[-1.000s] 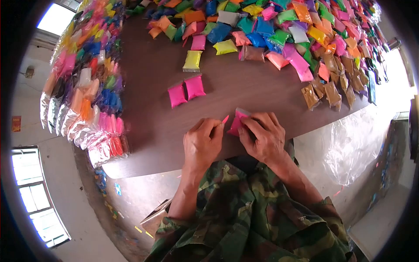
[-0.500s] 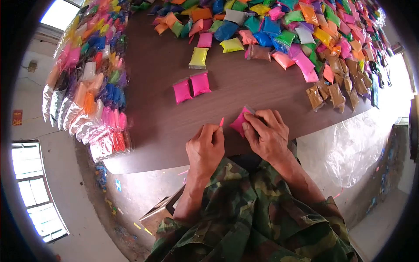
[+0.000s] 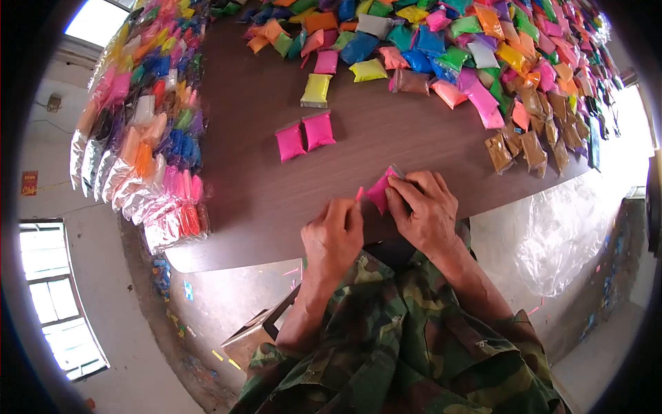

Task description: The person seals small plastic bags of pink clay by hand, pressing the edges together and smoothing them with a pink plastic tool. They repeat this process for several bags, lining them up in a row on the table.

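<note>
Closed around a thin pink strip, my left hand [image 3: 334,233] is near the table's front edge. The strip [image 3: 360,194] sticks up past the fingers, close to the left side of a small bright pink packet [image 3: 377,196]. That packet is pinched between the thumb and fingers of my right hand [image 3: 425,208], which hides its right part. Farther up the table lie two more pink packets, one on the left [image 3: 290,143] and one on the right [image 3: 318,131], side by side. Beyond them rests a yellow packet [image 3: 315,90] with a clear top edge.
Colourful filled packets [image 3: 427,45] are heaped along the far side of the brown table [image 3: 241,165]. Brown packets [image 3: 532,152] lie at the right. Bundles of clear-wrapped coloured packs [image 3: 148,145] line the left edge. A clear plastic sheet [image 3: 562,238] hangs beyond the right edge.
My left hand has moved right with the pink strip, closer to the packet. My right hand keeps its pinch on the packet, nearly in place.
</note>
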`<state>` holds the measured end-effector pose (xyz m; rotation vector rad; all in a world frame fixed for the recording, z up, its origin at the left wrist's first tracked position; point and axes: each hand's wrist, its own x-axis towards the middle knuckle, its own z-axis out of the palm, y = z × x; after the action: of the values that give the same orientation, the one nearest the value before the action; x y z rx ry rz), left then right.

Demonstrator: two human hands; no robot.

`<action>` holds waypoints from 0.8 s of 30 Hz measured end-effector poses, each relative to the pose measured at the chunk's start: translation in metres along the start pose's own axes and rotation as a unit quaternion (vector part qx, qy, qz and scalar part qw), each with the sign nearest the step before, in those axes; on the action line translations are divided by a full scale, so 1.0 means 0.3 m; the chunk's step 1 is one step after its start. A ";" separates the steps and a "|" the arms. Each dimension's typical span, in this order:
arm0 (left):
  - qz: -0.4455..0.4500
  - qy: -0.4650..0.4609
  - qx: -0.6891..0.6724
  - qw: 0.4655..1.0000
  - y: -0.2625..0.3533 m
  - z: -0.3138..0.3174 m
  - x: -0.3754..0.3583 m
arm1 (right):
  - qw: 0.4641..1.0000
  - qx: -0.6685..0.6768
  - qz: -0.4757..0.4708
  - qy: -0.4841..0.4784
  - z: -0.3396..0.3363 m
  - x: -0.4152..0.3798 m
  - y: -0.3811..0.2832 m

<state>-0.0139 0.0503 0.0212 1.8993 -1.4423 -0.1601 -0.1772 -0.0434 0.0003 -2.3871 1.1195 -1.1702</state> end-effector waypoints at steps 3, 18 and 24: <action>0.037 -0.004 -0.031 0.999 0.045 0.012 -0.027 | 1.000 0.003 0.003 0.000 -0.006 0.006 -0.003; 0.014 0.038 0.202 0.979 -0.095 -0.119 0.040 | 0.999 0.043 0.004 0.001 -0.019 -0.005 0.007; 0.068 0.016 0.124 0.990 0.021 -0.048 0.067 | 0.996 0.080 0.024 0.042 -0.017 -0.005 0.006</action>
<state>-0.0044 0.0387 0.0419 1.9797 -1.6257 0.1181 -0.1826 -0.0429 0.0018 -2.1976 1.0578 -1.3032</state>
